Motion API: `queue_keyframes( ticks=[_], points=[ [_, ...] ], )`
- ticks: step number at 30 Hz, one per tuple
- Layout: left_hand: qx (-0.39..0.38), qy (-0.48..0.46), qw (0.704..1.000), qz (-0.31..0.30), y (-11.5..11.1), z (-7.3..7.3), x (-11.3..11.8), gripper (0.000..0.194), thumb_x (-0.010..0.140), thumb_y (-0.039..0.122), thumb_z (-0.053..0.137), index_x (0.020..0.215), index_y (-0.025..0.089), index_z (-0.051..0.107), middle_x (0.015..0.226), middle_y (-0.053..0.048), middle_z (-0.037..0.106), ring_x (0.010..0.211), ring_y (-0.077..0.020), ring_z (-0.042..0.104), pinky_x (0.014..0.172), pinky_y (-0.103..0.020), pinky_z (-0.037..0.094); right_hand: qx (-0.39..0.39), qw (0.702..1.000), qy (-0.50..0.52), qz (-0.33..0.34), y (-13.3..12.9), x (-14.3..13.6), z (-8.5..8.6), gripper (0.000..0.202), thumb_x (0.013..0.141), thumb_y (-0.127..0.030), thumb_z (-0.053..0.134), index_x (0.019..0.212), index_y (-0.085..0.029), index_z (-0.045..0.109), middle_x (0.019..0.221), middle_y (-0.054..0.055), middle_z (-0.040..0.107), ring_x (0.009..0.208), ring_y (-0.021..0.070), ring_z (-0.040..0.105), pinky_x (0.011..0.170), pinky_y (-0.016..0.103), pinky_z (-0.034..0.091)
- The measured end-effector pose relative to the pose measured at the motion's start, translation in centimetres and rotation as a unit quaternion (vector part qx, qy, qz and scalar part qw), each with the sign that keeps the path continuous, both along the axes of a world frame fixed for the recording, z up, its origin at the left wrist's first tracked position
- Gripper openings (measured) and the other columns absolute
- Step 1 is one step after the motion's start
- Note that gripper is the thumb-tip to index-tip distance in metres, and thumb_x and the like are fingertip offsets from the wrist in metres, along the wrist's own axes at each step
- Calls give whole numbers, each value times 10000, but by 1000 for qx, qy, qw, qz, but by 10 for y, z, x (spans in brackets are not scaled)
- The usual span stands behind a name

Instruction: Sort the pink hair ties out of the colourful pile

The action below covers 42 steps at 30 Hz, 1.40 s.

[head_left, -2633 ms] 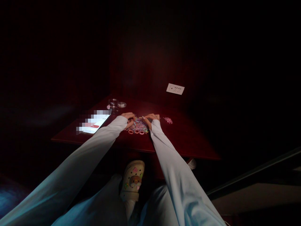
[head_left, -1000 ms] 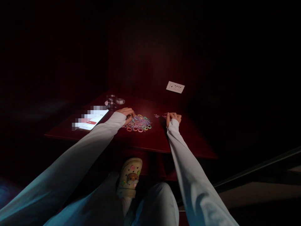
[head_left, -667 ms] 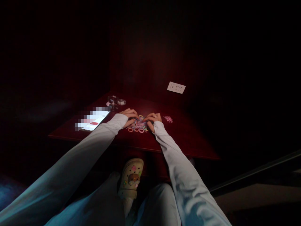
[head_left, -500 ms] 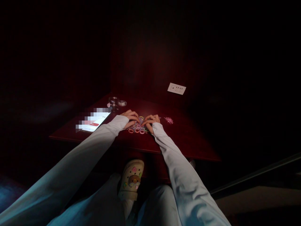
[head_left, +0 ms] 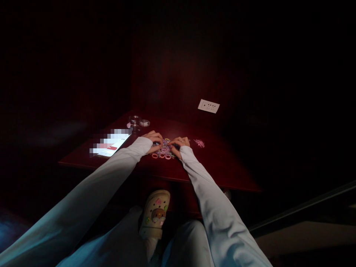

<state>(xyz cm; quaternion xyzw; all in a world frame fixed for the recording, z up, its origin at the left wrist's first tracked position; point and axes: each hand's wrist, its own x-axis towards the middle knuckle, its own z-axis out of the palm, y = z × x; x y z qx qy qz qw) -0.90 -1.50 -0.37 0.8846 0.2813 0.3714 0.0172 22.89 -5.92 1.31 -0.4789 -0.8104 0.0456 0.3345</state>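
A pile of small coloured bands (head_left: 164, 149) lies on the dark red table (head_left: 217, 167), with several ring shapes along its near edge. My left hand (head_left: 155, 141) is at the pile's left side, fingers curled over it. From the right, my right hand (head_left: 178, 144) reaches over the pile, thumb and fingers bent towards its middle. The fingertips of both hands are too small and dim to show whether a band is pinched. A smaller heap of pink bands (head_left: 199, 143) lies to the right of my right hand.
A lit phone (head_left: 115, 142) lies at the left. Behind it stands a clear round jar (head_left: 135, 122) beside a clear lid (head_left: 145, 122). A white socket plate (head_left: 208, 106) is on the back panel. A decorated clog (head_left: 156, 213) shows below the table edge.
The fingers of my left hand have drawn back slightly to the left and curled more, uncovering more of the pile. My right hand has shifted only a little.
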Motion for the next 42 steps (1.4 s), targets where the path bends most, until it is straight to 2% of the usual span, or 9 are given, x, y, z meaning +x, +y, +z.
queue_keyframes(
  ticks=[4,9,19,27,31,36,42],
  points=[
    [11,-6,1000,2,1,-1,2,143,895,264,653,818,222,766,981,-41,726,890,-203,555,813,-332,458,-3,999,-27,26,0,0,-1,227,930,-442,730,1127,-370,816,1087,43,704,1050,249,449,983,396,355],
    [8,-9,1000,14,3,-2,3,153,875,265,664,780,226,777,956,-43,729,875,-204,553,804,-331,463,-5,999,-28,23,3,2,-2,268,915,-565,709,1054,-380,844,1089,54,710,1054,250,443,979,407,346],
    [11,-6,1000,0,4,-2,2,123,866,258,674,801,226,773,968,-39,729,862,-197,561,813,-335,463,11,998,-55,-1,9,-3,-4,234,888,-532,758,1008,-356,855,1028,57,732,1030,251,459,938,403,343],
    [5,-3,1000,12,-1,1,2,141,886,281,648,824,221,760,990,-41,722,886,-202,563,813,-337,453,8,998,-61,-14,12,-6,-5,256,904,-548,730,968,-334,855,1038,52,737,1026,247,453,932,398,336],
    [4,-11,1000,14,-1,1,2,143,892,297,631,850,217,743,987,-43,724,892,-203,571,826,-338,455,18,999,-27,-18,11,-4,-4,267,925,-554,701,969,-339,854,1040,50,730,1042,246,452,950,395,342],
    [8,-7,1000,22,1,1,1,159,882,316,638,980,219,717,1014,-41,730,905,-214,581,820,-339,457,18,999,18,-45,9,-3,-2,274,946,-555,676,985,-348,853,1021,51,721,1048,251,471,960,409,352],
    [15,1,999,28,4,-1,2,139,899,330,645,950,219,710,982,-43,728,867,-209,565,795,-331,448,6,998,24,-52,8,-4,0,245,949,-527,683,978,-352,853,1028,54,710,1046,252,472,966,407,366]
  ],
)
